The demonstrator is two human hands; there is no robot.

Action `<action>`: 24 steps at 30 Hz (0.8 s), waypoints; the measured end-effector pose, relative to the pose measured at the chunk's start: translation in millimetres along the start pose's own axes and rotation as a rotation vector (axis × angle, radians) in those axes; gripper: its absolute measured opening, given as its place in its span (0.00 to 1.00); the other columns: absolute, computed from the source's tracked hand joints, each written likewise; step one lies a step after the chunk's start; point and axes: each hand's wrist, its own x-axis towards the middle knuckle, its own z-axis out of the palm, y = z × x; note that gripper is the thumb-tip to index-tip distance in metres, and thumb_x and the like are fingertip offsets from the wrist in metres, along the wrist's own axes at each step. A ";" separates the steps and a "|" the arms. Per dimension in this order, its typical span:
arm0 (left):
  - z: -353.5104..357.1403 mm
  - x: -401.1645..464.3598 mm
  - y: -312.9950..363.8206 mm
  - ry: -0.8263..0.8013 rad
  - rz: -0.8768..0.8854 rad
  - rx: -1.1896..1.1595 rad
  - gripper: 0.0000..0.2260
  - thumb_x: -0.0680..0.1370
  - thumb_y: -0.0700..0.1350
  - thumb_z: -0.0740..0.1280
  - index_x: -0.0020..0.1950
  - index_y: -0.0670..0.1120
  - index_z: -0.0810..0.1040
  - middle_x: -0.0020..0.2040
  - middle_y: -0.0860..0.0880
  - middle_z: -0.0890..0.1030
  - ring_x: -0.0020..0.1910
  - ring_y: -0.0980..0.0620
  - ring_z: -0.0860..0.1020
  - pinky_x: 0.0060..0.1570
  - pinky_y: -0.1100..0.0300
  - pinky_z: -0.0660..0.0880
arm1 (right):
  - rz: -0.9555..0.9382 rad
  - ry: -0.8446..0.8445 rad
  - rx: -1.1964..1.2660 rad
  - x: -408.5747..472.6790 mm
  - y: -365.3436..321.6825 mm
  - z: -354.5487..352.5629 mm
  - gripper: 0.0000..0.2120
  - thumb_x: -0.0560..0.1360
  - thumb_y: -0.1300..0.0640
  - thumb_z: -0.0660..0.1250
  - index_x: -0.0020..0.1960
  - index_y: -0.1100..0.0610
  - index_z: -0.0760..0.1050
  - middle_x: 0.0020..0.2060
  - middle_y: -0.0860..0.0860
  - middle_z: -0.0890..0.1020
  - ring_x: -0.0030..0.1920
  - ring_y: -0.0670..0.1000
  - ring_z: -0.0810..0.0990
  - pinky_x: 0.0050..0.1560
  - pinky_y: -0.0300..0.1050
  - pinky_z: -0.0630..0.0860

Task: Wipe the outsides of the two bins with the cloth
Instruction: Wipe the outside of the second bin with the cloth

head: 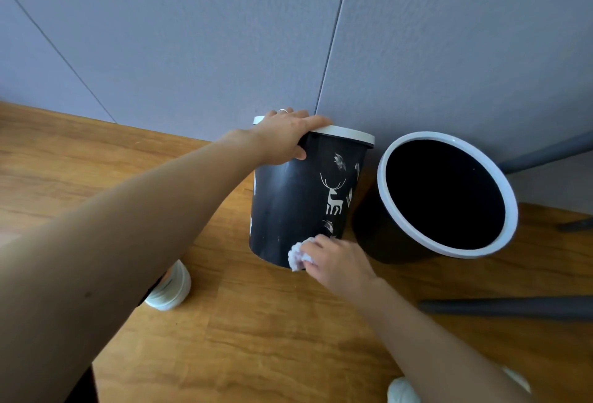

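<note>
- Left hand [285,136] was clamped over the deer-print bin [298,210] rim, best hold; light, likely to tip.
- Right hand [337,258] was closed on the soft cloth [296,256].

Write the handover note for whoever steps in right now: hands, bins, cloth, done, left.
Left hand grips the white rim of the deer-print bin, steadying it.
Right hand presses the crumpled white cloth against that bin's lower wall, near the wooden floor.
The second bin stands apart on the right, open and untouched by either hand.
Done: cannot tell how much is wiped.
Left: finish this bin, then the second.
</note>
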 end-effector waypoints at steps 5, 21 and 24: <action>1.1 1.4 2.8 0.014 0.008 0.013 0.32 0.73 0.45 0.71 0.72 0.61 0.60 0.55 0.50 0.72 0.59 0.43 0.70 0.52 0.51 0.61 | 0.084 0.137 0.001 32.7 -3.9 -17.9 0.09 0.71 0.54 0.73 0.50 0.52 0.80 0.34 0.49 0.79 0.27 0.48 0.76 0.23 0.36 0.66; 0.6 0.2 1.4 -0.002 -0.028 -0.027 0.31 0.73 0.44 0.71 0.72 0.61 0.61 0.57 0.50 0.73 0.58 0.43 0.70 0.55 0.48 0.62 | 0.007 0.043 -0.005 30.2 -4.6 -14.5 0.04 0.71 0.56 0.70 0.45 0.51 0.80 0.35 0.48 0.77 0.28 0.48 0.75 0.25 0.40 0.72; -0.6 0.3 0.6 -0.005 -0.037 -0.046 0.31 0.73 0.44 0.70 0.72 0.60 0.61 0.57 0.50 0.73 0.59 0.43 0.69 0.53 0.51 0.60 | -0.088 -0.040 0.029 6.4 -2.8 -8.3 0.07 0.67 0.56 0.75 0.43 0.51 0.80 0.34 0.47 0.78 0.28 0.46 0.76 0.26 0.38 0.73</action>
